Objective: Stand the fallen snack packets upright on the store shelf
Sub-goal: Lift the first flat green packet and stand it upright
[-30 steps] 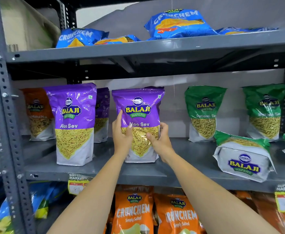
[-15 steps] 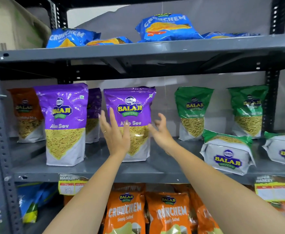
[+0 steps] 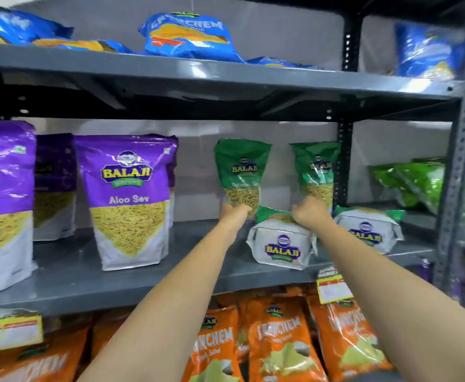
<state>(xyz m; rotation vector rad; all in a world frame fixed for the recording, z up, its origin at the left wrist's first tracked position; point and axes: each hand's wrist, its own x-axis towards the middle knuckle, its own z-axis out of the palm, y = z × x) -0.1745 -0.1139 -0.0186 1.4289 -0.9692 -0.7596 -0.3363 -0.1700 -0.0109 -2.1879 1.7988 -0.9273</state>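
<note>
A person reached both bare arms into the middle grey shelf (image 3: 68, 274) of a store rack. The left hand (image 3: 235, 212) and the right hand (image 3: 310, 213) had closed around the far, top end of a fallen green packet (image 3: 281, 244), which lay on its back with its white base facing forward. The fingers curled behind the packet, out of sight, so how firmly they gripped could not be told.

A second fallen packet (image 3: 368, 231) lay just beside it to the right, untouched. Two upright green packets (image 3: 242, 166) stood at the back of the shelf, directly behind the hands. To the left, purple packets (image 3: 129, 199) stood upright, well apart from the hands.

The likely risks: lifting the packet by its top end alone could let the loose contents slump and the bag fold or slip. Swinging it up could also knock the standing green packets behind it, or nudge its fallen neighbour toward the shelf edge.

The purple and upright green packets showed thin yellow fried strands through clear windows. Blue packets (image 3: 187, 37) lay on the shelf above; orange packets (image 3: 281, 346) filled the shelf below. The picture was slightly blurred.
</note>
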